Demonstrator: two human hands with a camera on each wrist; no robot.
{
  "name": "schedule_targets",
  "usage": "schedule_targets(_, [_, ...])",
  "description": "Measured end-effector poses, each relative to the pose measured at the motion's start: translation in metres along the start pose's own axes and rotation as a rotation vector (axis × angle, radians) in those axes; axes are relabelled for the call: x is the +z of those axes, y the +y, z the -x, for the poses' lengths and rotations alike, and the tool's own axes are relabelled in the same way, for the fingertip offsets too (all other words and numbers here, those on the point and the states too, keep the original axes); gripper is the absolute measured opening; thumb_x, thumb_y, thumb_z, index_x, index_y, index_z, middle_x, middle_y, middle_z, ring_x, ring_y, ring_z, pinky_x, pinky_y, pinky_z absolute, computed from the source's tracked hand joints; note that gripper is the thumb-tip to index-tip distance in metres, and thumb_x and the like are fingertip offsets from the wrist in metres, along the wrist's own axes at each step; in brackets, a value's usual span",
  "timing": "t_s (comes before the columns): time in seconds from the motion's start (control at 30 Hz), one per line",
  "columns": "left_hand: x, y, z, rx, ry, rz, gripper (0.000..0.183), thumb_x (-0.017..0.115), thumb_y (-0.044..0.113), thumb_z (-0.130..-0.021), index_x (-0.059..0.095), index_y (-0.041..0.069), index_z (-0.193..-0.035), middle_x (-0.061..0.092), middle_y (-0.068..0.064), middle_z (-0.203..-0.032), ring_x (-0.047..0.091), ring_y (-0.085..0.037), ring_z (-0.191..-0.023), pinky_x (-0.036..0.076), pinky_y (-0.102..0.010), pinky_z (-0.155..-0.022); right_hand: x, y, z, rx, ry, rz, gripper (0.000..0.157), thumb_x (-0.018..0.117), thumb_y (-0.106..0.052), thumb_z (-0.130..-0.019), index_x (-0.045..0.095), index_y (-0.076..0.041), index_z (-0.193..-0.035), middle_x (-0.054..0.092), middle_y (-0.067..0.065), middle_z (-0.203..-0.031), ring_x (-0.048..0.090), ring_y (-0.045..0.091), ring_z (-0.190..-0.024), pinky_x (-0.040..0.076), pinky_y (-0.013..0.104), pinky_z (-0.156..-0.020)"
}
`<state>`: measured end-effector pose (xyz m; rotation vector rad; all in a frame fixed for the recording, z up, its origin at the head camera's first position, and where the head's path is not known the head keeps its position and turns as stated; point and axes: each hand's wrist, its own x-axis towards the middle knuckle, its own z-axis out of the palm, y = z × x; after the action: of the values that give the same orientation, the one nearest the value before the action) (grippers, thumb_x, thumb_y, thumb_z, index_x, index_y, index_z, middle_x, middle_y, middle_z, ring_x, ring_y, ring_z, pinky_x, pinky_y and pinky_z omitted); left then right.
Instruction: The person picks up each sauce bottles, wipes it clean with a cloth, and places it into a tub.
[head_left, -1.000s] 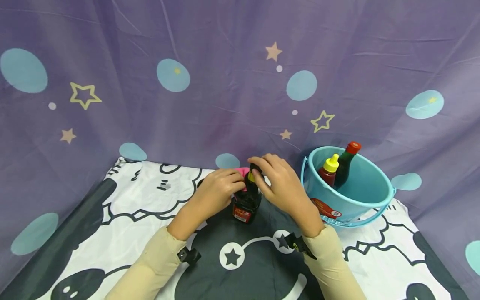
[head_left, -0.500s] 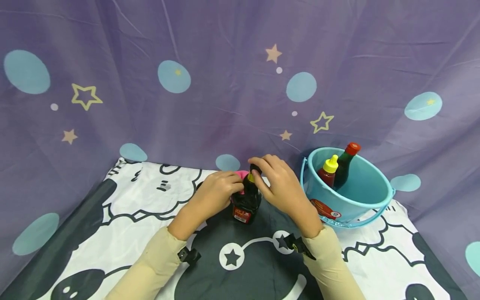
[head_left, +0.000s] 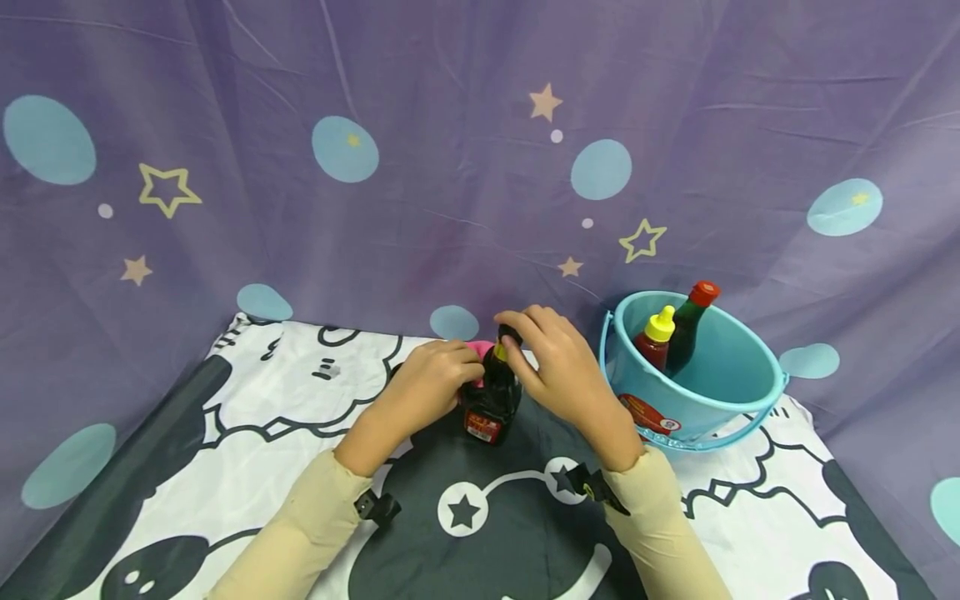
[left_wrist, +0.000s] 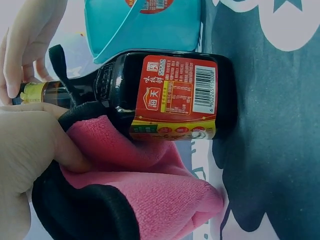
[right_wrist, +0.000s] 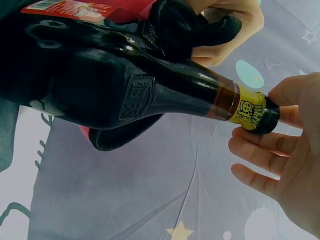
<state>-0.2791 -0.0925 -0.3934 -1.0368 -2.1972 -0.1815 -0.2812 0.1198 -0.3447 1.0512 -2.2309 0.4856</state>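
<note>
A dark soy sauce bottle [head_left: 491, 404] with a red and yellow label stands upright on the patterned cloth, between both hands. The right hand [head_left: 558, 358] holds its top; in the right wrist view, thumb and fingers pinch the black cap [right_wrist: 270, 115] above a yellow neck band [right_wrist: 246, 107]. A pink towel [left_wrist: 150, 195] with black trim is gripped in the left hand [head_left: 431, 379], bunched against the bottle's side just below the neck. A black loop [left_wrist: 59, 62] on the towel lies across the neck. Part of the towel is hidden behind the bottle.
To the right stands a light blue bucket [head_left: 693, 421] with its handle down. Inside it lean a yellow-capped red bottle [head_left: 654, 346] and a red-capped dark bottle [head_left: 686, 333]. A purple curtain [head_left: 450, 167] hangs behind the printed cloth [head_left: 255, 467].
The left hand and the pink towel have shifted very slightly down along the bottle. The right hand keeps its hold on the cap, and the bottle stays in place.
</note>
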Motion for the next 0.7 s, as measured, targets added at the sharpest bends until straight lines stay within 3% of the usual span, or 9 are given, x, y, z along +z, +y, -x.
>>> schedule_targets(0.7, [0.0029,-0.0001,0.0022,-0.064,-0.131,-0.017,0.030,0.071,-0.014,-0.065,0.070,0.016,-0.069,0.065,0.006,-0.071,0.060,-0.016,-0.068,0.051,-0.031,-0.064,0.0009,0.0017,0.0006,0.002,0.002,-0.011,0.027,0.059,-0.020,-0.101,0.067,-0.010,-0.125,0.063,0.002,-0.095,0.050,0.016,-0.078,0.044,0.034,-0.071])
